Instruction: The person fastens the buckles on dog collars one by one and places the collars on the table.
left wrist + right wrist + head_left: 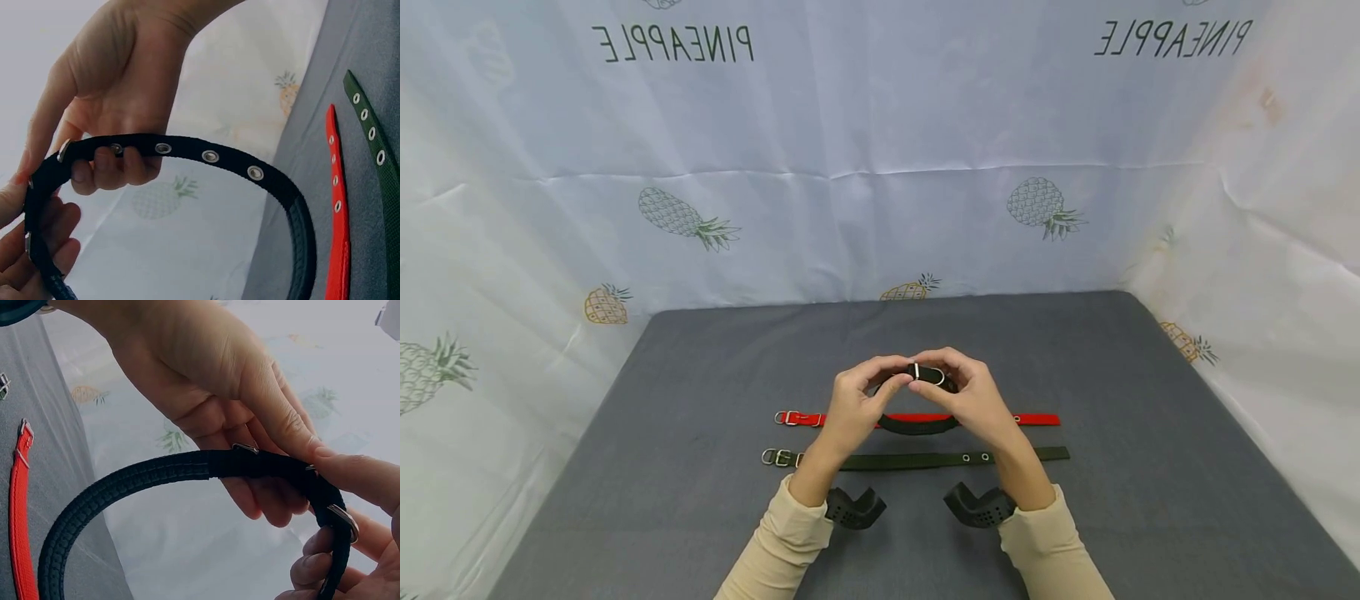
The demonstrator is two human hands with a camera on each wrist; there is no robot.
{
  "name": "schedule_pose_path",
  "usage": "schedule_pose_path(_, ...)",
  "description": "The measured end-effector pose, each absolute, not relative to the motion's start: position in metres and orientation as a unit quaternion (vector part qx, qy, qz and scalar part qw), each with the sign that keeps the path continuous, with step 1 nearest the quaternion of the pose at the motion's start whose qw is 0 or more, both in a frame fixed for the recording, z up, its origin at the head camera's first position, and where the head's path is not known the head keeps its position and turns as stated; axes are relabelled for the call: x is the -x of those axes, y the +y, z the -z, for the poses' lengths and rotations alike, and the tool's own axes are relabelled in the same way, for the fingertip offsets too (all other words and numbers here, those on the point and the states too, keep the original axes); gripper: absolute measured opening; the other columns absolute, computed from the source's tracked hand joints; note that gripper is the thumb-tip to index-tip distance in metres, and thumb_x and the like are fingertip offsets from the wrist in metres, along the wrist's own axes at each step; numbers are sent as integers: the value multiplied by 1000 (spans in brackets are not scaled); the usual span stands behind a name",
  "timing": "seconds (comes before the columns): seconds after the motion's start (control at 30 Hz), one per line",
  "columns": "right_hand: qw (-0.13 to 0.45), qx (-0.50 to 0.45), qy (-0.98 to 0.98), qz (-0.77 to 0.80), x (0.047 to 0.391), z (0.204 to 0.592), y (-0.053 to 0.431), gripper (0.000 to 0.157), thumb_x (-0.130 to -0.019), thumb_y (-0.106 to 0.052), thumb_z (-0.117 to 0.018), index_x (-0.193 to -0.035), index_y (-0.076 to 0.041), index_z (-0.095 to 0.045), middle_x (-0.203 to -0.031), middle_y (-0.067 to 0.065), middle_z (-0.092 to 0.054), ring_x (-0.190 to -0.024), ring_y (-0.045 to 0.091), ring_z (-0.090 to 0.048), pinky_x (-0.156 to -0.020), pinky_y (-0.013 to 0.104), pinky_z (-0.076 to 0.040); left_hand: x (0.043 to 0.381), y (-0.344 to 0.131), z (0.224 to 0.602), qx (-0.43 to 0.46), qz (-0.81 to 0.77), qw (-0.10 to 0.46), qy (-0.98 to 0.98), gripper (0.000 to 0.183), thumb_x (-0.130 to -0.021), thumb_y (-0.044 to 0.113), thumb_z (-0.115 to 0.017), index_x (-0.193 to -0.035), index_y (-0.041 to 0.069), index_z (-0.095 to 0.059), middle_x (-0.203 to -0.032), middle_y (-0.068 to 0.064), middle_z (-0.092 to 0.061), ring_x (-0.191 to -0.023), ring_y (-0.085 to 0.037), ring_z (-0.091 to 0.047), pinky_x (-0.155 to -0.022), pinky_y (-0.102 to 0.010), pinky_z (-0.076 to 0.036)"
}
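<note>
A black collar (919, 427), with metal rings and a buckle, is bent into a loop above the table. My left hand (856, 406) pinches one side of it; in the left wrist view its fingers curl round the strap (231, 160) beside a row of metal eyelets. My right hand (979, 403) holds the other side, thumb and fingers on the strap near the metal parts (247, 449). Both thumbs meet close together at the buckle (344, 522). The strap's end is partly hidden by the fingers.
Behind the loop, a red collar (1037, 419) lies straight across the grey table (700, 500). Nearer to me, a green collar (910, 461) lies parallel to it. White pineapple-print cloth (850, 233) hangs at the back and sides. Each wrist carries a black mount (855, 510).
</note>
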State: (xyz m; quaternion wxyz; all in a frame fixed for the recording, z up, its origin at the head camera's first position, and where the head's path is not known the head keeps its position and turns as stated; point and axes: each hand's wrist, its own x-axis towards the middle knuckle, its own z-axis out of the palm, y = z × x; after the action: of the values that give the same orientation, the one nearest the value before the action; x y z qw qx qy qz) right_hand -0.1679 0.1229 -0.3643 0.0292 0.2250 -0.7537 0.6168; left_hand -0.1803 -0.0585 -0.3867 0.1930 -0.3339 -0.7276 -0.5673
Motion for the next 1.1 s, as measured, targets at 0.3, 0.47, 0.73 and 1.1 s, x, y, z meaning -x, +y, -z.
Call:
schedule_pose_path(0.3,23,-235,-747,-622,168,363,125,32,-89,-9,-68,-118,2,-64,-100,-19,-63,-78,3,-53,-60,24,-40,183,-56,390,355,560,234,-711,18,-90,3,-64,-106,-4,-69,-100,-17,-62,-81,-17,-61,-71,-19,-55)
schedule_pose_path(0.47,19,-230,-741,-630,168,362,125,31,-88,-10,-69,-116,3,-65,-95,-17,-62,-71,4,-48,-58,25,-38,184,-55,390,367,564,246,-697,19,-91,9,-63,-104,-4,-68,-99,-17,-62,-73,-13,-54,-61,-19,-48)
schedule_pose_path(0.73,12,-220,-741,-635,169,362,125,30,-88,-10,-70,-114,4,-64,-99,-20,-64,-84,2,-58,-70,19,-47,183,-54,390,362,576,237,-694,21,-93,12,-62,-104,-5,-68,-100,-18,-61,-81,-13,-59,-69,-17,-54)
schedule_pose_path(1.1,18,-215,-757,-617,171,365,124,26,-89,-9,-68,-113,1,-63,-109,4,-64,-82,4,-56,-64,22,-43,182,-54,388,343,591,201,-702,19,-91,5,-62,-107,-6,-64,-105,-21,-61,-96,-18,-66,-87,-26,-58)
